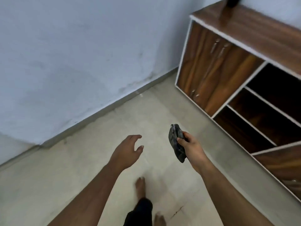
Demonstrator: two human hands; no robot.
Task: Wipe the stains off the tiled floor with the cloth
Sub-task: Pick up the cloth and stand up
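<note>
My right hand (pixel 191 146) holds a dark grey cloth (pixel 176 141), bunched up and hanging from the fingers, well above the floor. To its left, my left hand (pixel 128 150) is stretched out with the fingers apart and nothing in it. Below both lies the pale beige tiled floor (pixel 101 144). A thin dark mark or crack (pixel 177 211) runs across a tile near the bottom, by my feet. I cannot make out other stains in this blurred view.
A wooden cabinet (pixel 228 70) with closed doors and open dark shelves (pixel 263 111) stands along the right. A pale blue wall (pixel 73 54) with a grey skirting meets the floor at the left. My bare feet (pixel 140 185) stand on the tiles below the hands.
</note>
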